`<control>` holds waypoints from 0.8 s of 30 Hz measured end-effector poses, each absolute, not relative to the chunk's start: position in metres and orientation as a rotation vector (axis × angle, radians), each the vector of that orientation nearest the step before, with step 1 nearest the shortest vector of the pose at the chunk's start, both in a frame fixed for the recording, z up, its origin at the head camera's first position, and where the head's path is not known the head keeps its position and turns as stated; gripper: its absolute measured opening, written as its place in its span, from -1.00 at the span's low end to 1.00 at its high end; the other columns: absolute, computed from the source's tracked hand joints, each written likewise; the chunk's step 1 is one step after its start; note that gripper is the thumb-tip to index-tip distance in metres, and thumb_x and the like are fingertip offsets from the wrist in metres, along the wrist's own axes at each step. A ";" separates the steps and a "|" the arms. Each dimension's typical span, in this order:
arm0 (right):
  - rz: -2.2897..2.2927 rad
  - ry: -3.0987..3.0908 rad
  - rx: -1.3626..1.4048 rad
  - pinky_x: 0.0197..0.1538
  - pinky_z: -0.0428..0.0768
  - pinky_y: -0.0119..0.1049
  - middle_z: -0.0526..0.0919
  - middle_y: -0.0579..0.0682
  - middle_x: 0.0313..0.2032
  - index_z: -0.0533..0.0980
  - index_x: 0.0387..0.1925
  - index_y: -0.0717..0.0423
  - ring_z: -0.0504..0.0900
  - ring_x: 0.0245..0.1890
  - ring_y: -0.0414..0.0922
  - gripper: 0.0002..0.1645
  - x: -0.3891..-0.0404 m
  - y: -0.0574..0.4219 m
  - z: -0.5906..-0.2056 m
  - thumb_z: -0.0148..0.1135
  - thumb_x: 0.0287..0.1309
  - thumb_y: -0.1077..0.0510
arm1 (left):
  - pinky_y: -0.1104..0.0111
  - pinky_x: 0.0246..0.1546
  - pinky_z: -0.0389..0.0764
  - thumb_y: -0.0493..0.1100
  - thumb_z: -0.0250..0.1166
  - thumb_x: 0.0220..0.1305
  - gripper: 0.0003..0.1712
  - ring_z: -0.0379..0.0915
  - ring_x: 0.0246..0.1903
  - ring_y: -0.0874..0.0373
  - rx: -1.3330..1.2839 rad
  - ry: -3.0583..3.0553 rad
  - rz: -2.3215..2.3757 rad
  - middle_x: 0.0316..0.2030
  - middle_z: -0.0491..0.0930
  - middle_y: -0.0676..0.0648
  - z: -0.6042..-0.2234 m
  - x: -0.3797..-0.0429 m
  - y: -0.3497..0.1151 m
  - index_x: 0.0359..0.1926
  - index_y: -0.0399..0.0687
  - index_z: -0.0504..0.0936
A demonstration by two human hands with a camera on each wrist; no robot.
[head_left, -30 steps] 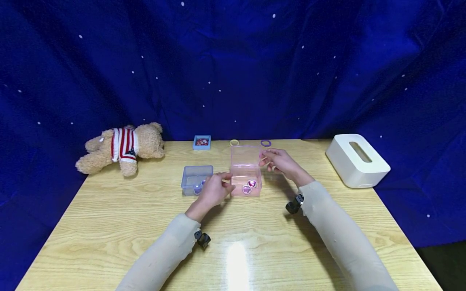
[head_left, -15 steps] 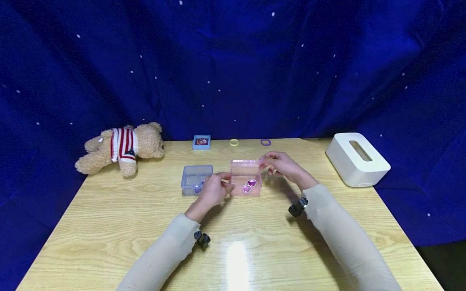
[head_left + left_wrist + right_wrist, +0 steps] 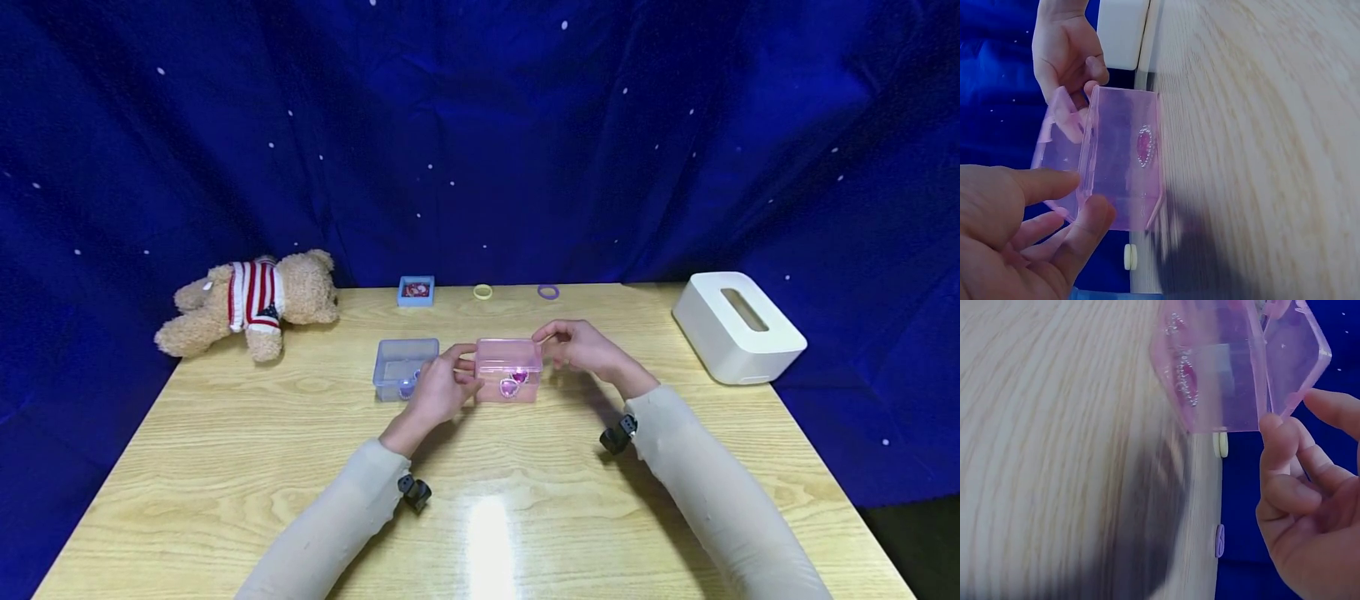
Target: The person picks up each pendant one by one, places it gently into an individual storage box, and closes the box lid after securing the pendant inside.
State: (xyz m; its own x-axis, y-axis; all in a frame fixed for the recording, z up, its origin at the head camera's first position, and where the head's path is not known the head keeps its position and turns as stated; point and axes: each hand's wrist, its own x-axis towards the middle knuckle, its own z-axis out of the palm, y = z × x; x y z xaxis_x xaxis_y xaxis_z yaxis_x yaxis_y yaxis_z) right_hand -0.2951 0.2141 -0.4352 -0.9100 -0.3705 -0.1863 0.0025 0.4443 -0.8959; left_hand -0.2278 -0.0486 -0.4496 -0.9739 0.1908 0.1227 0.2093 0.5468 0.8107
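Note:
A small clear pink plastic box [image 3: 507, 386] stands mid-table, its hinged lid [image 3: 508, 354] tilted partway down. Two gem ornaments [image 3: 510, 387], purple and magenta with sparkling clear edging, lie inside. My left hand [image 3: 441, 390] holds the box's left side, thumb and finger at its rim. On the right, my right hand [image 3: 588, 348] pinches the lid's corner; its fingertips also meet the rim in the right wrist view. Just left of these, a clear blue box [image 3: 397, 358] holds purple ornaments [image 3: 407, 388], partly hidden by my left hand.
A teddy bear [image 3: 255, 300] in a striped sweater lies at the back left. Along the rear edge sit a light-blue tray [image 3: 405, 298], a yellow ring [image 3: 483, 292] and a purple ring [image 3: 548, 292]. A white tissue box [image 3: 720, 350] stands right.
The pink lid has swung forward and down from upright, with my right hand following it slightly lower. My left hand has stayed almost still at the box's left side.

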 end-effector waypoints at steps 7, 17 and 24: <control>-1.394 2.450 -0.383 -0.30 0.66 -0.22 0.62 0.08 -0.26 0.53 0.04 0.32 0.59 -0.41 -0.03 -0.64 -0.291 0.209 -0.437 0.24 0.20 0.35 | 0.32 -0.18 0.74 -0.30 0.44 0.16 -0.37 0.75 -0.16 0.00 -0.357 -2.805 -1.438 0.01 0.71 -0.23 -0.447 -0.226 -0.050 0.28 -0.21 0.52; -1.265 2.538 -0.480 -0.41 0.56 -0.38 0.68 0.21 -0.19 0.51 0.09 0.27 0.55 -0.48 -0.20 -0.54 -0.285 0.206 -0.432 0.31 0.11 0.34 | 0.26 -0.12 0.74 -0.20 0.41 0.23 -0.43 0.74 -0.13 -0.01 -0.347 -2.835 -1.412 0.03 0.70 -0.22 -0.446 -0.226 -0.049 0.26 -0.21 0.54; -1.256 2.565 -0.529 -0.37 0.57 -0.38 0.68 0.21 -0.17 0.52 0.08 0.21 0.56 -0.46 -0.21 -0.54 -0.289 0.209 -0.440 0.35 0.11 0.30 | 0.26 -0.13 0.74 -0.21 0.42 0.22 -0.42 0.74 -0.12 -0.02 -0.344 -2.837 -1.419 0.03 0.70 -0.23 -0.445 -0.228 -0.048 0.26 -0.22 0.54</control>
